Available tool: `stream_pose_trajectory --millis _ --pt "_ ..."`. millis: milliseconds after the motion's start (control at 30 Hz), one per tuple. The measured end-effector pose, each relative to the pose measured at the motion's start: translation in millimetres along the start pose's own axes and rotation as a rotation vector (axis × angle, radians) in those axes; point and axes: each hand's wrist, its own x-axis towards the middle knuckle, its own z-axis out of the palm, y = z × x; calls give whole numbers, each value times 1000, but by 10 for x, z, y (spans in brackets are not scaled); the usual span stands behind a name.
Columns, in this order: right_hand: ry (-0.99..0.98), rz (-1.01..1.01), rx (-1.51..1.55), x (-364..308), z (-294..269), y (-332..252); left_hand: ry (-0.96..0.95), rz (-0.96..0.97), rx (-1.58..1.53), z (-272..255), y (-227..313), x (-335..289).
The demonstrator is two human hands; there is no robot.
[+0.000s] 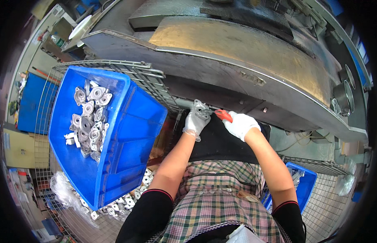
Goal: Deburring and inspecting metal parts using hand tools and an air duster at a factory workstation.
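Head view. The left hand (195, 121), in a grey work glove, grips a small silver cast-metal flanged part (201, 108) from below, holding it up just in front of the dark edge of the large steel machine surface (237, 48). The right hand (242, 124), in a white glove, is clenched on a red-handled tool (223, 115) whose long axis runs leftward and slightly up, its tip meeting the part's right side. Both forearms rise from the lower edge and converge on the part; the left hand is nearer. At left, a tilted blue plastic bin (135, 121) holds similar silver castings (89, 121), well apart from both hands.
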Motion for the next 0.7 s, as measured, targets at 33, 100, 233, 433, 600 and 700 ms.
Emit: stream_pose_trajectory --millis 33,100,233,433,600,700 --pt "16 -6 11 31 -3 -24 -15 14 73 3 -10 4" --pt "45 -21 34 116 -11 -74 50 11 194 2 -24 8" --pt "62 -13 50 274 -11 -131 36 0 109 -2 -11 5" --pt "68 -42 38 385 21 -166 48 -7 111 17 -18 -9" --pt "59 -24 41 391 12 -183 71 14 158 32 -34 -34" --pt "39 -7 31 373 -2 -201 78 26 149 23 -33 -31"
